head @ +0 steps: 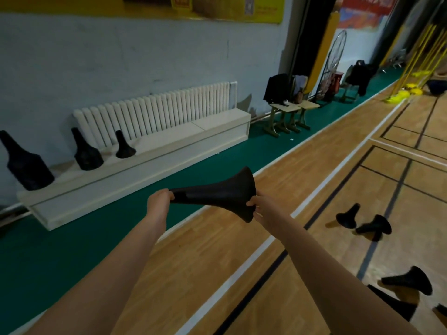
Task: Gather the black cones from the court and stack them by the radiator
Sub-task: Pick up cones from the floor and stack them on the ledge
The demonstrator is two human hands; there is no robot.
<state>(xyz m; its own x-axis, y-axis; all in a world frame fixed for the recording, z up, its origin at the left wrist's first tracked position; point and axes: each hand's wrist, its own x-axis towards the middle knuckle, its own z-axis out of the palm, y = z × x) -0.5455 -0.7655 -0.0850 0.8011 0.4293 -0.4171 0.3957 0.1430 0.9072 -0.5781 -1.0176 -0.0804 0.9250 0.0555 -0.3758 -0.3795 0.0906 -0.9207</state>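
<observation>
I hold one black cone [217,193] sideways in front of me, above the edge of the wooden court. My left hand [158,204] grips its narrow tip and my right hand [262,209] pinches the rim of its wide base. Ahead on the left, a white radiator [154,110] hangs on the wall over a low white bench [145,170]. Three black cone stacks stand on that bench: a tall one [24,165], a middle one [85,153] and a short one [123,146]. More black cones lie on the court floor at right [348,216], [375,226], [411,280].
A green floor strip [72,243] runs between the bench and the wooden court. Small wooden desks [290,112] with bags stand further along the wall. Yellow poles on yellow bases [406,90] stand at the far right.
</observation>
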